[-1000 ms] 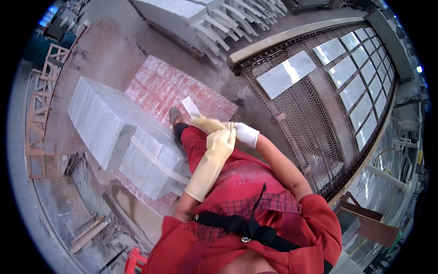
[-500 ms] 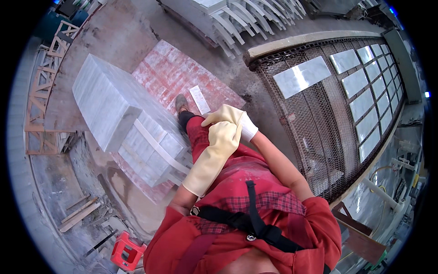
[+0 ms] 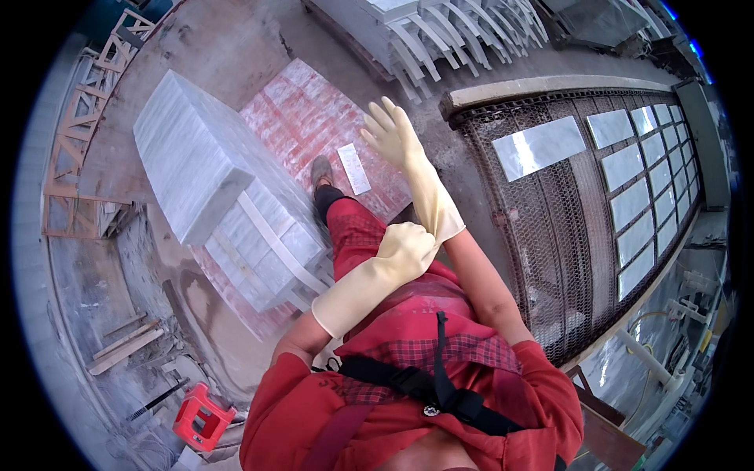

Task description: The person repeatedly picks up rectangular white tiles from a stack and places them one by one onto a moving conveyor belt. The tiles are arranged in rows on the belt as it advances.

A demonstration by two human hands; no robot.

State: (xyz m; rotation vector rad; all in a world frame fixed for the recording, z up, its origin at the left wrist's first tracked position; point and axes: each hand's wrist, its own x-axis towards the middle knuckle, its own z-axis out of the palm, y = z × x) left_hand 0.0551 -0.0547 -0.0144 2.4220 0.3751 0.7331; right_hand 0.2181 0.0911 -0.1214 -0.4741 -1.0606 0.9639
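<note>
Both my hands are in long cream rubber gloves. My left hand [image 3: 406, 246] is closed on the cuff of the right rubber glove [image 3: 430, 200], at the right forearm. Above it, my right hand [image 3: 393, 135] is stretched out and away from me, its gloved fingers apart and nothing held in them. The left glove [image 3: 353, 292] reaches well up the forearm. Past my leg, a narrow white strip [image 3: 354, 169] lies on the reddish, dusty board under my right hand.
Stacked grey-white marble blocks [image 3: 196, 165] stand at left on the reddish board [image 3: 294, 110]. On the right, a mesh conveyor [image 3: 542, 228] carries rows of pale tiles [image 3: 539, 149]. More curved slabs [image 3: 455, 35] are piled at the far side. A red stool [image 3: 203, 418] sits lower left.
My right hand has pushed out through the glove, from bunched over the left hand to extended with fingers spread. The left hand has shifted to the glove's cuff, nearer the forearm.
</note>
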